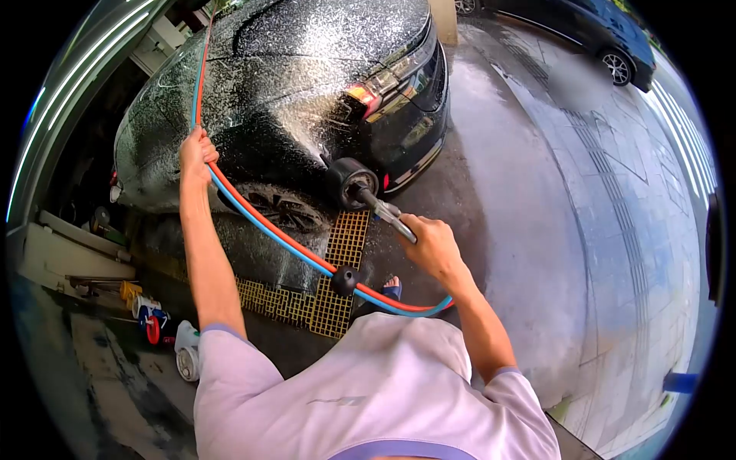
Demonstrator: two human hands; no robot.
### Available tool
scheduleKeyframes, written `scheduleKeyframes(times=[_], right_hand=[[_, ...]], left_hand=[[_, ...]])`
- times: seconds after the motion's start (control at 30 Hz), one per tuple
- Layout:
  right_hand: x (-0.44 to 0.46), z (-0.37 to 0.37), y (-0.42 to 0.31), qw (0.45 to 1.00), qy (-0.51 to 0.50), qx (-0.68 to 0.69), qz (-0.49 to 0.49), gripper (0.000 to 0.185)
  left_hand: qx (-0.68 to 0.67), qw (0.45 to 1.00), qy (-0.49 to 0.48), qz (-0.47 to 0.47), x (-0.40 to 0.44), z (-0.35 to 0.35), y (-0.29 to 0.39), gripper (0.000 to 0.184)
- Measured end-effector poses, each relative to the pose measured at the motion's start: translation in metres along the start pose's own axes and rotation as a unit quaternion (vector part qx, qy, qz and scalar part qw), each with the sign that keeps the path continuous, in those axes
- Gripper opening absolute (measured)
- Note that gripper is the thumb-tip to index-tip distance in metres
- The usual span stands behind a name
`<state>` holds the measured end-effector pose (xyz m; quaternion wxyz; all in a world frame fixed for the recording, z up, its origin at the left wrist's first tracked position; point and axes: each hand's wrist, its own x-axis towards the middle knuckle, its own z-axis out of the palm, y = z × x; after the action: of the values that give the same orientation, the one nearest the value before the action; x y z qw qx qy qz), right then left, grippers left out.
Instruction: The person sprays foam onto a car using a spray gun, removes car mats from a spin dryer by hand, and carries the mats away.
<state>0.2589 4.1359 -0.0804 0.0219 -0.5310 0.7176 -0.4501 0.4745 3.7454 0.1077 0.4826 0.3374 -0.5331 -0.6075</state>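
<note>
My right hand [435, 244] is closed around the handle of a spray gun [387, 215] with a wide, round black head [346, 181]. Water and white foam spread from it over the rear side of a dark car [268, 92], near the tail light [363, 98]. Raised at the left, my left hand [198, 152] grips a joined red and blue hose [268, 234]. That hose runs from above, through my fist, and sags across my front toward my right arm. A black ball [345, 280] sits on it. The car's rear wheel [282, 208] is wet.
Yellow floor grating [346, 239] lies below the wheel, near my foot in a blue sandal [392, 288]. Bottles and containers [186, 351] stand at the left. Another dark car [583, 31] is parked at the upper right, beyond wet pavement [521, 192].
</note>
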Motion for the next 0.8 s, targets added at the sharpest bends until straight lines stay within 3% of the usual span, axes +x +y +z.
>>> scheduleKeyframes(times=[0.1,0.2,0.33,0.4,0.53,0.67,0.8], right_hand=[[-0.013,0.002,0.007,0.999,-0.025,0.01,0.03,0.022],[-0.004,-0.005,0.012,0.998,-0.034,0.023,0.042,0.022],[0.004,-0.018,0.006,0.995,0.05,0.051,0.072,0.023],[0.005,-0.011,0.036,0.991,0.101,0.029,0.083,0.024],[0.036,-0.01,0.085,0.965,0.162,-0.042,0.204,0.02],[0.068,0.02,0.154,0.948,0.167,-0.102,0.251,0.025],[0.063,0.075,0.189,0.92,0.173,-0.079,0.343,0.026]], left_hand=[[0.057,0.998,-0.001,0.001,0.027,-0.029,0.015,0.026],[0.029,0.999,-0.012,-0.019,0.039,-0.004,0.043,0.024],[0.053,0.997,-0.052,-0.021,0.04,0.041,0.051,0.022],[0.018,0.998,-0.053,-0.018,0.046,0.063,0.057,0.021],[0.015,0.992,-0.129,-0.002,0.069,0.096,0.067,0.021],[-0.002,0.987,-0.16,0.011,0.067,0.143,0.058,0.02],[-0.059,0.983,-0.176,0.008,0.052,0.134,0.049,0.017]])
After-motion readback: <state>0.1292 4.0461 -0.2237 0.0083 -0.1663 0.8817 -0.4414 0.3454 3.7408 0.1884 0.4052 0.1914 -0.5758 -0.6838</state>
